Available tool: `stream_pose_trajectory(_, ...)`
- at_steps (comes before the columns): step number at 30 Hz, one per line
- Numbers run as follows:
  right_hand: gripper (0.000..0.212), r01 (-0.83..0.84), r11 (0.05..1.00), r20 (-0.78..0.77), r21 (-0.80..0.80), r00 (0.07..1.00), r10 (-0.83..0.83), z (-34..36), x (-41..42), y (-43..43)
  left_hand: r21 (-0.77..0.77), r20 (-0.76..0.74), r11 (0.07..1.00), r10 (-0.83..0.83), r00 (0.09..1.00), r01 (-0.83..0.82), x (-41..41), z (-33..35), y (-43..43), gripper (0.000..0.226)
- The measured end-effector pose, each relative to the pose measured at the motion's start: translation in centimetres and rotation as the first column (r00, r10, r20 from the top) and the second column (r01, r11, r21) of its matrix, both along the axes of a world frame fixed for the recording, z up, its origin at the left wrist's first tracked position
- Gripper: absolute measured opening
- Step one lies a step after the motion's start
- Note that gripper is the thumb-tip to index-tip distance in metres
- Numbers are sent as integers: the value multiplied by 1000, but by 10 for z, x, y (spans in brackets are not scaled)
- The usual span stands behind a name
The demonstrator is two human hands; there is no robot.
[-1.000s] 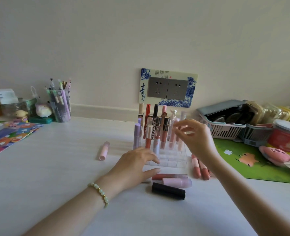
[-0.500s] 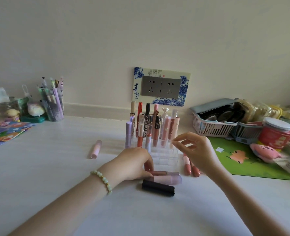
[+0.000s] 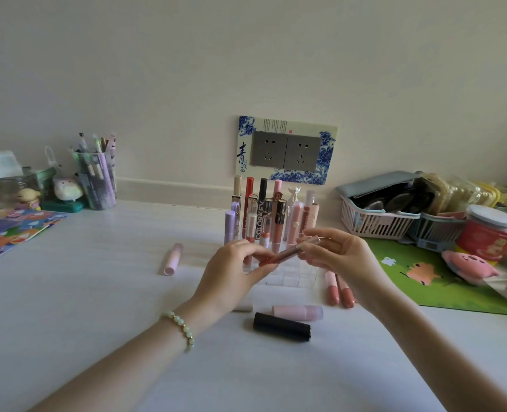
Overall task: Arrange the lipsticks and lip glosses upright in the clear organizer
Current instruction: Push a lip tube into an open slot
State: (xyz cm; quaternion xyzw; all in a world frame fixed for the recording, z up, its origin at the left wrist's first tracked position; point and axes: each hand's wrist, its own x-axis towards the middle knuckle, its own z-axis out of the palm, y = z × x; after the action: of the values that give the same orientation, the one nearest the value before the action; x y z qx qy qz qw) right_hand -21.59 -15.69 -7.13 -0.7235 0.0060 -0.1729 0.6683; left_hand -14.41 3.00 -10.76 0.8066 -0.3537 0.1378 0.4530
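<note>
**Lip gloss tube** (image 3: pixel 288 253), coral with a clear end: it is being held tilted in the air, above the front of the clear organizer (image 3: pixel 293 280) and off the table (image 3: pixel 97 307).
- The lower coral end is being pinched by the fingertips of the left hand (image 3: pixel 234 275).
- The upper clear end is being pinched by the right hand (image 3: pixel 341 258).
- Both grips are being kept narrow, closed on the tube.

**Clear organizer:** it is being stood near the middle of the table's far edge. Its back rows are being filled by upright lipsticks and glosses (image 3: pixel 271 218).

**Loose stock, lying flat:**
- A black lipstick (image 3: pixel 282 330) and a pale pink tube (image 3: pixel 298 312) are lying toward the near edge, in front of the organizer.
- Two coral tubes (image 3: pixel 332 288) are lying just beside the organizer's right side.
- One pink tube (image 3: pixel 173 259) is lying apart to its left.

**Surroundings:** a green mat (image 3: pixel 442 281) is being carried at the right edge, and a pen holder (image 3: pixel 97 179) at the far left corner.
</note>
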Motion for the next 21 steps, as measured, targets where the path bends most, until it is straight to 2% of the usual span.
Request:
stream_pose_trajectory(2,32,1,997,23,72,1000,-3,3,0,3,-56,-38,998,-18,999,16,-2,0,-1,19)
stream_pose_trajectory(4,26,77,997,79,-24,994,-75,7,2,6,-38,-90,998,-50,995,46,-3,0,-1,24)
stream_pose_trajectory(7,23,204,965,214,-167,962,-167,16,9,10,83,-119,996,-32,992,42,-3,-4,2,39)
stream_pose_trajectory(10,21,291,921,300,-259,931,-210,18,21,10,221,-110,975,-10,994,34,-2,-7,6,40)
stream_pose_trajectory(13,19,328,896,315,-300,920,-232,11,33,12,290,-56,956,-23,998,38,-2,-9,7,36)
stream_pose_trajectory(21,19,332,858,290,-392,930,-227,-3,50,16,302,26,953,-43,999,33,2,-13,7,38)
